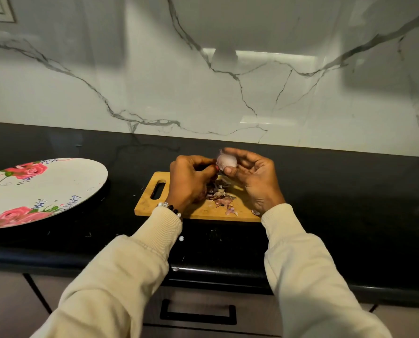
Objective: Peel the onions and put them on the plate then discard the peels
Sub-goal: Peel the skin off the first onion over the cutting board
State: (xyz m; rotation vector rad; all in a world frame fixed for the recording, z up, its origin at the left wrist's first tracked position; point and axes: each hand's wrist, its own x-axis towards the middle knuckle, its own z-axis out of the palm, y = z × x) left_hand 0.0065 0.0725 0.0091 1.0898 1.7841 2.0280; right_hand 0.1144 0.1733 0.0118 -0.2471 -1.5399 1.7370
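Peels (219, 195) lie heaped on the wooden cutting board (203, 211). Above its far edge, the right hand (252, 181) cups a pale onion (225, 161) in curled fingers; the left hand (191, 179) pinches at its skin. The floral plate (57, 186) sits well left.

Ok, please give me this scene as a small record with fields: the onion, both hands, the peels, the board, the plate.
onion: small, pale purple, held above the board
right hand: fingers curled around the onion
left hand: pinches at the onion's left side
peels: pile on the board under the hands
cutting board: wooden, handle hole at left, on the black counter
plate: floral, left of the board, no onion visible on it
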